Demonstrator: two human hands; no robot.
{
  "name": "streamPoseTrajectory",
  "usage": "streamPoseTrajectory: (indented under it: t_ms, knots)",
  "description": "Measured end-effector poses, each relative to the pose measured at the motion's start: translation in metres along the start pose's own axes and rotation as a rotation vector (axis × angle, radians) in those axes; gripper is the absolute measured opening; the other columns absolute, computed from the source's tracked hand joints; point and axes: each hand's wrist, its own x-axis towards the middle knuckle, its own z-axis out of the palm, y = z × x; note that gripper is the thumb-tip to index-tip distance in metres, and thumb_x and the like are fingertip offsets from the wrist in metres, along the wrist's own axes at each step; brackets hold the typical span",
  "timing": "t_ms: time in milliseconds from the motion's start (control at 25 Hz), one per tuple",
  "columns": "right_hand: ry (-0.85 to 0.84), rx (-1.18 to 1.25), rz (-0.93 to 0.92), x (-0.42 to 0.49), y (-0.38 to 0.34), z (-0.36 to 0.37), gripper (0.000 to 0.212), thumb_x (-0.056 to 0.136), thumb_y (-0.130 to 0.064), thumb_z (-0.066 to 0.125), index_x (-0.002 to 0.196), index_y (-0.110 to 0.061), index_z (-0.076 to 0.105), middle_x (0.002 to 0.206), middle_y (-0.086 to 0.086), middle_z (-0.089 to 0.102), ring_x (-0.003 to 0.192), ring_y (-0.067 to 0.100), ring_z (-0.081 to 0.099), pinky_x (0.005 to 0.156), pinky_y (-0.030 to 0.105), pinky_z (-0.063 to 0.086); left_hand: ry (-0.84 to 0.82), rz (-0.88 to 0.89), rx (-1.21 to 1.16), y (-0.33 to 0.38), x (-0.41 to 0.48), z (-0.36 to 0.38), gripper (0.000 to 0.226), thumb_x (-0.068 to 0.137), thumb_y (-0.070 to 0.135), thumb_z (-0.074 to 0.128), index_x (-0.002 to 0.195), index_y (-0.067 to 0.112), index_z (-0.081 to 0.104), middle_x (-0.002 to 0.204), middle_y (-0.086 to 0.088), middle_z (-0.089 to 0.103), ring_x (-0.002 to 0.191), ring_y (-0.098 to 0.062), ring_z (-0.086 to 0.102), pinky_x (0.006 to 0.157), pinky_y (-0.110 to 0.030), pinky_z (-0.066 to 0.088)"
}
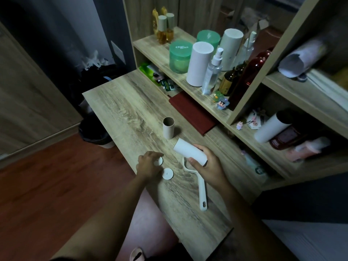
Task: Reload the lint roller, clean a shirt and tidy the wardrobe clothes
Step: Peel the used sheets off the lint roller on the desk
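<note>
While gripped by right hand [208,166]: 1 white roll [190,152], 2 caps [168,173].

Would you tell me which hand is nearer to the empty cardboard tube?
Right. The right hand, holding the white roll, is just below the cardboard tube; the left hand is farther down-left.

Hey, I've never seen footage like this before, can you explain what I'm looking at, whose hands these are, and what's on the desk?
There is no machine here. One wide-angle camera worn on a person's head looks down at their bare hands. The right hand holds a fresh white lint roll in its grip. The left hand rests its fingers on a white end cap; a second cap lies beside it. On the wooden desk also lie the white roller handle and, standing upright, an empty cardboard core. Shelves behind hold bottles and jars.
</note>
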Motion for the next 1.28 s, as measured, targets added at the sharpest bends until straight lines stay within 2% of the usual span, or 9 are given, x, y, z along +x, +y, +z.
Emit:
streamPoseTrajectory:
  t_ms: [120,320,480,600,720,800,1000,1160,1280]
  knots:
    - [0.032,0.004,-0.018,0.000,-0.004,-0.004,0.047,0.077,-0.042,0.069,0.120,-0.032,0.054,0.114,-0.014,0.061,0.107,0.004,0.058,0.091,0.040,0.051,0.011,-0.005,-0.049,-0.001,-0.005,0.003,0.059,0.065,0.018,0.065,0.121,0.034,0.058,0.127,0.004,0.053,0.118,-0.024,0.045,0.086,-0.028,0.026]
    - [0.035,0.029,-0.058,0.009,-0.021,0.003,0.042,0.079,-0.039,0.069,0.118,-0.034,0.054,0.114,-0.012,0.062,0.105,0.007,0.060,0.088,0.041,0.053,0.177,-0.055,-0.341,0.005,-0.013,-0.020,0.067,0.069,0.008,0.067,0.132,0.016,0.047,0.133,-0.006,0.050,0.121,-0.027,0.044,0.098,-0.039,0.041]
    - [0.040,0.036,-0.099,0.022,-0.049,0.042,0.046,0.078,-0.041,0.069,0.119,-0.025,0.056,0.116,-0.005,0.062,0.106,0.010,0.059,0.089,0.039,0.052,0.264,-0.036,-0.412,-0.016,-0.005,-0.061,0.062,0.078,0.002,0.061,0.137,0.008,0.043,0.137,-0.009,0.050,0.118,-0.025,0.052,0.095,-0.027,0.040]
    - [0.047,0.051,-0.146,0.039,-0.077,0.101,0.047,0.076,-0.044,0.066,0.116,-0.021,0.059,0.114,-0.007,0.064,0.105,0.007,0.060,0.089,0.033,0.051,0.333,-0.005,-0.400,-0.055,0.014,-0.111,0.055,0.085,0.006,0.059,0.137,0.007,0.042,0.137,-0.011,0.051,0.118,-0.026,0.054,0.094,-0.025,0.039]
    - [0.052,0.032,-0.180,0.063,-0.105,0.177,0.044,0.077,-0.038,0.068,0.114,-0.017,0.060,0.112,-0.007,0.064,0.102,0.000,0.059,0.087,0.020,0.048,0.391,0.003,-0.354,-0.109,0.036,-0.167,0.046,0.090,0.018,0.055,0.132,0.003,0.047,0.117,-0.012,0.059,0.104,-0.024,0.057,0.095,-0.032,0.043]
    - [0.080,0.028,-0.179,0.082,-0.125,0.239,0.043,0.076,-0.035,0.068,0.114,-0.016,0.060,0.110,-0.008,0.064,0.100,-0.003,0.058,0.084,0.014,0.047,0.384,0.002,-0.319,-0.157,0.053,-0.206,0.045,0.091,0.018,0.053,0.133,0.003,0.047,0.122,-0.011,0.058,0.111,-0.024,0.055,0.098,-0.036,0.042]
    - [0.095,-0.026,-0.084,0.130,-0.161,0.368,0.049,0.074,-0.042,0.064,0.118,-0.022,0.059,0.108,-0.013,0.060,0.099,0.004,0.056,0.081,0.019,0.042,0.322,-0.078,-0.219,-0.278,0.095,-0.276,0.050,0.092,0.014,0.054,0.139,0.002,0.041,0.139,-0.017,0.048,0.127,-0.031,0.047,0.102,-0.031,0.035]
    - [0.027,-0.038,-0.006,0.172,-0.157,0.445,0.055,0.073,-0.048,0.065,0.118,-0.019,0.059,0.108,-0.005,0.065,0.095,0.009,0.061,0.079,0.027,0.052,0.297,-0.102,-0.220,-0.346,0.125,-0.302,0.045,0.094,0.006,0.049,0.137,-0.002,0.040,0.140,-0.019,0.046,0.129,-0.031,0.044,0.095,-0.013,0.025]
    - [-0.029,-0.121,0.041,0.216,-0.133,0.488,0.047,0.078,-0.041,0.069,0.118,-0.018,0.059,0.109,-0.003,0.064,0.096,0.011,0.062,0.081,0.033,0.054,0.284,-0.127,-0.250,-0.389,0.165,-0.302,0.045,0.095,0.005,0.045,0.139,-0.002,0.036,0.144,-0.019,0.040,0.134,-0.030,0.038,0.102,-0.016,0.022]
